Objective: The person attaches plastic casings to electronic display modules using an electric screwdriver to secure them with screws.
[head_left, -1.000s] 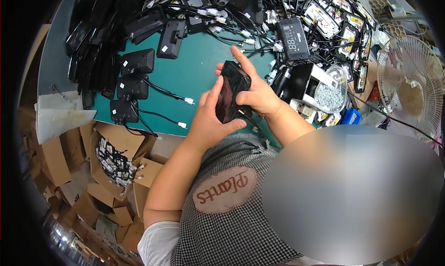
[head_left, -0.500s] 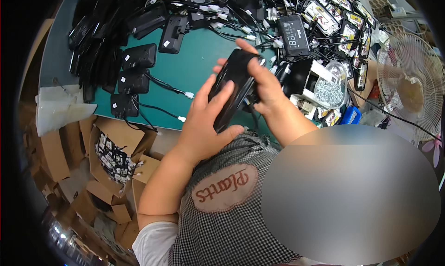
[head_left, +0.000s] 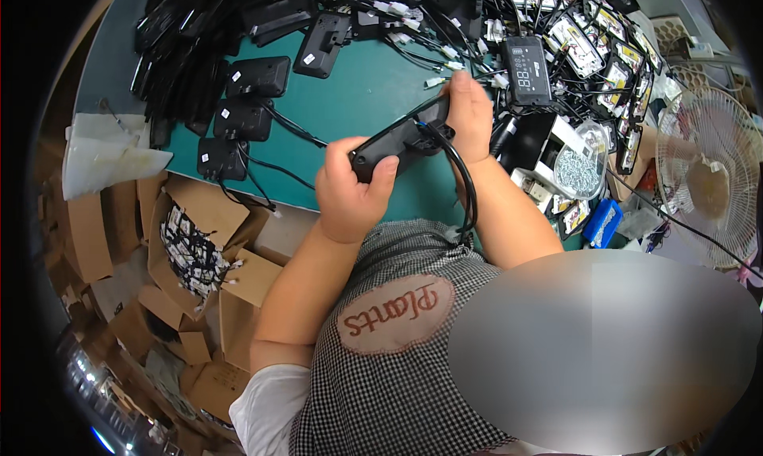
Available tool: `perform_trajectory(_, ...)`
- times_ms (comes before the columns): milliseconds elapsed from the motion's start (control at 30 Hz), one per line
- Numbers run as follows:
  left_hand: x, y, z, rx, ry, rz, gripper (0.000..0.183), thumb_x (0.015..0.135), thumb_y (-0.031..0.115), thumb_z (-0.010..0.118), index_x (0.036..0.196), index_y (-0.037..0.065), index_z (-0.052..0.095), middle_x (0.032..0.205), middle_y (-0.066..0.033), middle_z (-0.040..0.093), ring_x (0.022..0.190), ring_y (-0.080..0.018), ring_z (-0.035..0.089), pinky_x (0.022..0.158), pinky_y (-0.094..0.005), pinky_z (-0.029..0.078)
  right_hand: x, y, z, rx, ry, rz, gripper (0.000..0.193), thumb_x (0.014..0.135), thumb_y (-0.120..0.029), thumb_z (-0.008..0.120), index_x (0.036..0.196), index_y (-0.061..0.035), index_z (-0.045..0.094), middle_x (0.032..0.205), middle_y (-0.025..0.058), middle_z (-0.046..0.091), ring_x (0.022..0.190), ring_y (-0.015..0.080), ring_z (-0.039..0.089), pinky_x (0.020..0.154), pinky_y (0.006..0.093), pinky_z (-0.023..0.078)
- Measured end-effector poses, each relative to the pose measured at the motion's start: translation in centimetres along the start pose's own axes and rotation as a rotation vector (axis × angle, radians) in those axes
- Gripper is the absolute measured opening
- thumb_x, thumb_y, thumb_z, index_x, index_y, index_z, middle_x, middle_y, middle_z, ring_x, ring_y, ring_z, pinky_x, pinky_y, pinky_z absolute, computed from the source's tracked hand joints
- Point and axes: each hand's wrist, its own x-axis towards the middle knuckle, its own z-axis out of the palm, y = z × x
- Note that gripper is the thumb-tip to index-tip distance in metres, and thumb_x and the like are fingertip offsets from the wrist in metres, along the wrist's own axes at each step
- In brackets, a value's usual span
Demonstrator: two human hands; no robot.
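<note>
Both my hands hold one long black plastic casing (head_left: 391, 144) just above the near edge of the green mat (head_left: 306, 116). My left hand (head_left: 354, 194) is closed around its left end, thumb on the near face. The right end is gripped in my right hand (head_left: 472, 122), fingers wrapped over it. A bracket-like raised part sits at the middle of the casing's upturned side, where black cables (head_left: 467, 187) come out and hang toward my apron. Beyond my right hand lies a similar black unit with a digit display (head_left: 527, 71), face up.
Three small black cased units (head_left: 243, 119) with cables lie in a column on the left, below a heap of black casings (head_left: 179, 47). Circuit boards (head_left: 576, 47) crowd the far right. A clear tub of screws (head_left: 579, 170), a blue box (head_left: 604, 222) and a fan (head_left: 707, 178) stand right.
The casing has been turned over, from its glossy smooth side to the side with the bracket and cables. My hands have moved from wrapping its sides to gripping its two ends.
</note>
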Motion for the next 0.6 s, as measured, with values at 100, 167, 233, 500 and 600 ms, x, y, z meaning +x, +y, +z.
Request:
perform_trajectory(100,-0.8,-0.8,-0.2,0.093,-0.086,-0.138,0.039,0.078,0.029,0.073,0.097,0.001,0.053,0.071,-0.0144,0.062,0.062,-0.0296,0.063,0.056,-0.0372,0.050,1.5,0.3,0.1,-0.340,-0.018,-0.228,0.041,0.090,-0.039,0.058,0.068,-0.0046,0.055,0.058,0.0060,0.053,0.054,0.0168,0.053,0.053,0.0311,0.042)
perform_trajectory(167,-1.5,-1.9,-0.4,0.234,-0.399,-0.210,0.041,0.076,0.030,0.074,0.098,0.002,0.054,0.073,-0.0168,0.063,0.067,-0.0344,0.063,0.060,-0.0406,0.050,1.2,-1.1,0.9,-0.796,-0.250,-0.338,0.036,0.081,-0.038,0.065,0.068,-0.0047,0.058,0.059,0.0088,0.055,0.054,0.0230,0.056,0.053,0.0327,0.044)
perform_trajectory(233,-2.2,-2.5,-0.4,0.201,-0.398,-0.254,0.041,0.075,0.031,0.074,0.098,0.002,0.055,0.077,-0.0180,0.063,0.072,-0.0367,0.063,0.063,-0.0425,0.049,0.9,-1.0,1.9,-0.838,-0.323,-0.365,0.034,0.074,-0.039,0.070,0.070,-0.0068,0.062,0.060,0.0075,0.058,0.056,0.0263,0.059,0.053,0.0335,0.046)
perform_trajectory(500,-2.2,-4.6,-0.7,-0.494,-0.041,-0.837,0.039,0.091,0.021,0.059,0.122,0.001,0.047,0.106,-0.0096,0.060,0.086,-0.0170,0.063,0.068,-0.0302,0.057,-0.7,2.9,4.3,0.076,-0.633,0.628,0.050,0.085,-0.016,0.068,0.123,0.0090,0.048,0.111,0.0135,0.061,0.098,0.0187,0.060,0.086,0.0303,0.048)
perform_trajectory(600,-4.5,-6.4,-0.5,-0.602,0.023,-0.730,0.042,0.092,0.027,0.057,0.123,0.000,0.046,0.103,-0.0099,0.061,0.087,-0.0169,0.063,0.067,-0.0293,0.056,-2.7,4.1,5.2,0.138,-0.619,0.588,0.044,0.087,-0.013,0.065,0.121,0.0090,0.049,0.103,0.0121,0.064,0.091,0.0172,0.062,0.081,0.0279,0.049)
